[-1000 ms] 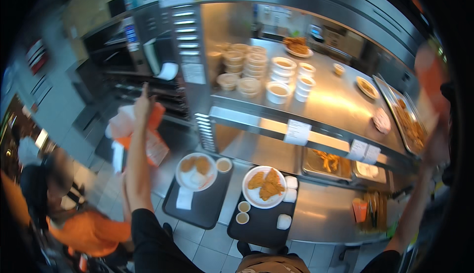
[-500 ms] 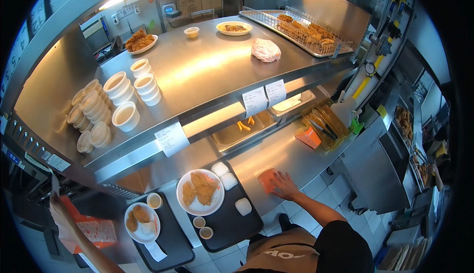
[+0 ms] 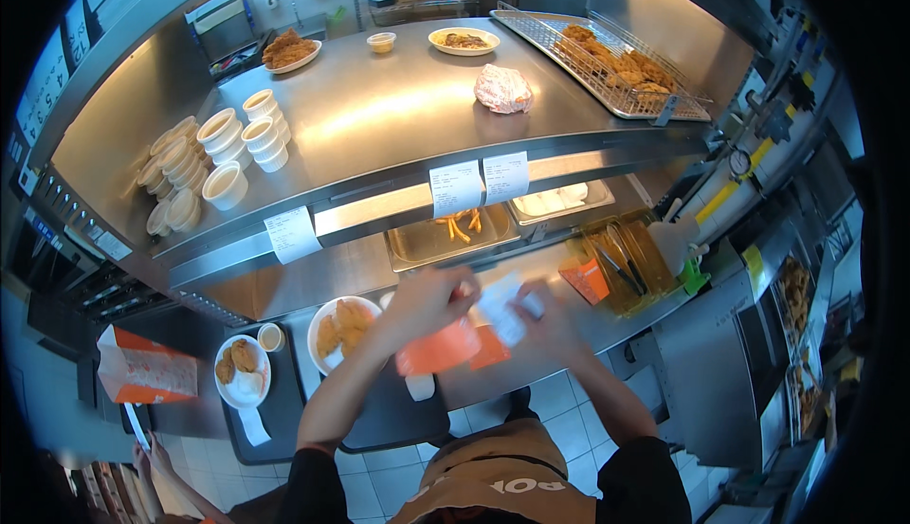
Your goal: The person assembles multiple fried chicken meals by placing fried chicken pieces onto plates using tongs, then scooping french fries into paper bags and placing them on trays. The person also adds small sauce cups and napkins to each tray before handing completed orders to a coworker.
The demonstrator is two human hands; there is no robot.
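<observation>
My left hand (image 3: 427, 308) is closed over the right part of the dark tray (image 3: 398, 410), with an orange-red paper sleeve (image 3: 438, 347) hanging blurred below its fingers. Just to the right, my right hand (image 3: 552, 323) is closed on a crumpled-looking white paper (image 3: 505, 308), blurred by motion. A second orange patch (image 3: 490, 346) shows between the hands; whether it belongs to the same sleeve I cannot tell. Partly behind my left forearm, a white plate (image 3: 318, 334) with fried pieces (image 3: 346, 325) stands on the tray. A white cup-shaped item (image 3: 420, 388) lies near the sleeve.
Left stand another tray (image 3: 275, 410) with a plate of chicken (image 3: 244, 387) and an orange-white paper bag (image 3: 147, 368). A co-worker's hands (image 3: 154, 458) hold a white strip. Above are a warming shelf (image 3: 370, 126), lidded cups (image 3: 223, 135), and a wire rack of chicken (image 3: 616, 64). Tongs (image 3: 621, 254) lie right.
My right hand has left the counter and come toward the middle, holding white paper. My left hand is now in the middle. The view has shifted, and the arm across the bag is gone.
</observation>
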